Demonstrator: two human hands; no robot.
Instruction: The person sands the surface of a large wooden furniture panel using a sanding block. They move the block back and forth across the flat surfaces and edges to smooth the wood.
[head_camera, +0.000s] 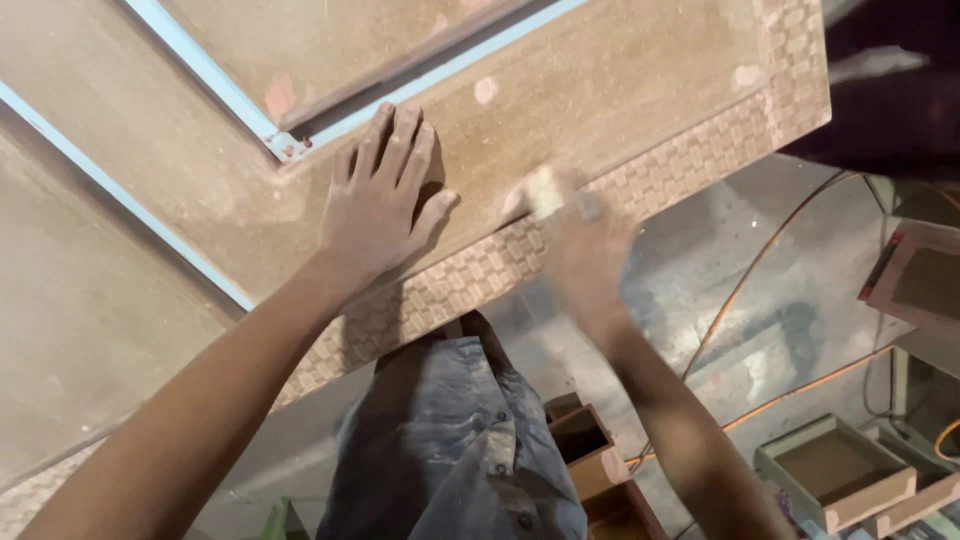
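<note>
A dusty concrete floor (740, 250) is showing at the right. I'm sanding the brown door panel (600, 90): my left hand (375, 205) is pressing flat, released, mid-frame; my right hand (585, 245) is blurring, clenched on a sanding block (545, 190). Next I'd judge steady strokes along the woven border (690, 160).

panel (620, 90): matt brown wood, dusty, pale filler patches – border (470, 270): carved basket-weave relief, rough | trim (200, 65): light blue strips, smooth | pad (545, 190) in right hand (585, 250): pale, blurred – material unclear | left hand (380, 205): dust-coated | shirt (460, 450): faded blue cloth, dusty | floor (680, 300): grey concrete, matt
</note>
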